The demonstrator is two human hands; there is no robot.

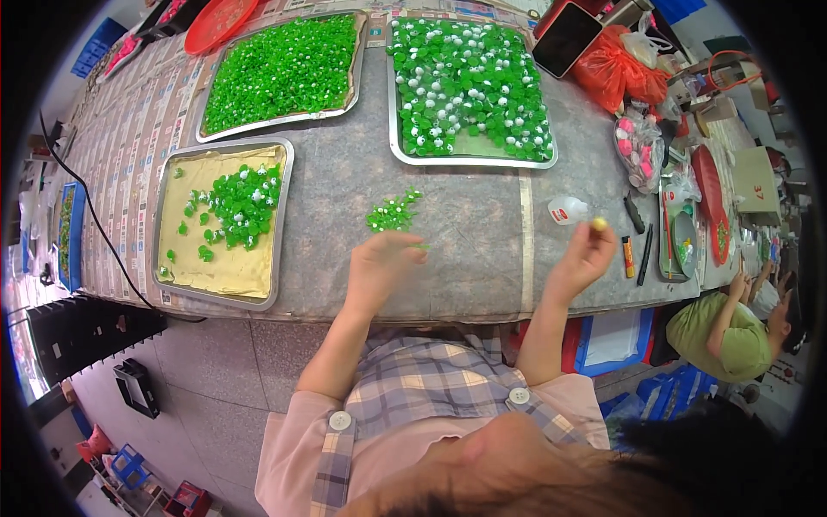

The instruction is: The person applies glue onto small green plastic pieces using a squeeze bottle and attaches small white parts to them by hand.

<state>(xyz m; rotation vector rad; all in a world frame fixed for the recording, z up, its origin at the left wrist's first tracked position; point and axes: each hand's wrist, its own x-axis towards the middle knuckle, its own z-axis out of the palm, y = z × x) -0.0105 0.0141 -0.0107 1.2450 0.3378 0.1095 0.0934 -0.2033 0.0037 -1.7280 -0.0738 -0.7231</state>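
In the head view, the left hand (381, 269) seemed to pinch a green bit (423, 246) near the green pile (393, 212) on the worktop (482, 194). The right hand (589, 261) pinched a small yellow thing (598, 224). Soft, steady pinches looked best.

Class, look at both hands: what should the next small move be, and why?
Probably bring the right hand in toward the left hand. The right hand pinches a small yellow piece, a green bit seems to show at the left fingertips, and the hands are apart. The left hand is blurred, so its grip is uncertain.
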